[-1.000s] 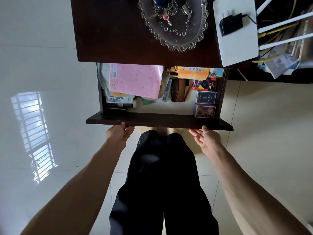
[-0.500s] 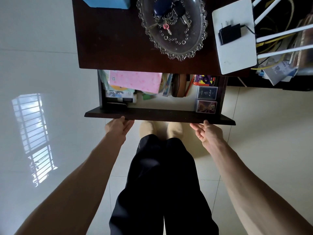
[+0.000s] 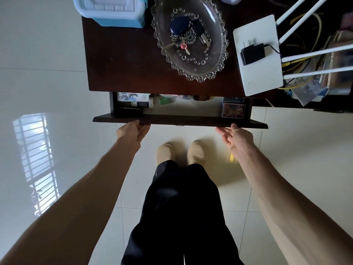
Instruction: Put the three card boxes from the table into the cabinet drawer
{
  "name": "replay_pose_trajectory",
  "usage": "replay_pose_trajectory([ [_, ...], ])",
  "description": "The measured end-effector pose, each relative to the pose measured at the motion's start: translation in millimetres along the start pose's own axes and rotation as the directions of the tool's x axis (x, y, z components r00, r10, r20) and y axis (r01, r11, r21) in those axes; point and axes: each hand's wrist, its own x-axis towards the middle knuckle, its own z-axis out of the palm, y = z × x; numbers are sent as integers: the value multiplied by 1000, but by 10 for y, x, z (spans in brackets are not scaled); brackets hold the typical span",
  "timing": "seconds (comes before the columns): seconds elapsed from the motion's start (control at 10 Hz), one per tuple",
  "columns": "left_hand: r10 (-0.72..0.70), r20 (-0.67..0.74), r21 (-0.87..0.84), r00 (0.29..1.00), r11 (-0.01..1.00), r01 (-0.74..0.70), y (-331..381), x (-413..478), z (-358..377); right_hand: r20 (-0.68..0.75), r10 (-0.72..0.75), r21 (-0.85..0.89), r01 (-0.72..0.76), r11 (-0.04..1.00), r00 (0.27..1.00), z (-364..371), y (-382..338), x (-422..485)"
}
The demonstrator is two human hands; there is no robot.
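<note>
The dark wooden cabinet drawer (image 3: 179, 121) sticks out only a little from under the cabinet top (image 3: 124, 58). In its right front corner lies a purple card box (image 3: 233, 110); behind it the edge of a darker card box (image 3: 232, 99) shows, and anything further back is hidden under the top. My left hand (image 3: 133, 131) presses flat against the left part of the drawer front, fingers together. My right hand (image 3: 234, 136) touches the right part of the front with fingers spread, holding nothing.
On the cabinet top stand a glass dish with keys (image 3: 191, 39), a blue-and-white plastic box (image 3: 112, 10) and a white router with a black plug (image 3: 256, 54). Cables and papers (image 3: 315, 77) crowd the right. My legs and slippers (image 3: 179, 153) stand on pale floor tiles.
The drawer has slid most of the way into the cabinet under both hands. The pink paper and most of its contents have gone out of sight.
</note>
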Motion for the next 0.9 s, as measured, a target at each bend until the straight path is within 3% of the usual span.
replay_pose_trajectory([
  [0.4, 97, 32, -69, 995, 993, -95, 419, -41, 350, 142, -55, 194, 26, 981, 988, 284, -406, -31],
  [0.7, 188, 95, -99, 978, 979, -178, 590, -203, 380, 189, -71, 181, 36, 983, 979, 390, -543, -204],
  [0.8, 192, 193, -24, 962, 981, -191, 559, -229, 275, 241, -160, 128, 132, 983, 957, 283, -524, -515],
  [0.9, 181, 245, 97, 952, 973, -210, 428, -285, 106, 236, -424, 78, 418, 905, 874, 49, -627, -986],
])
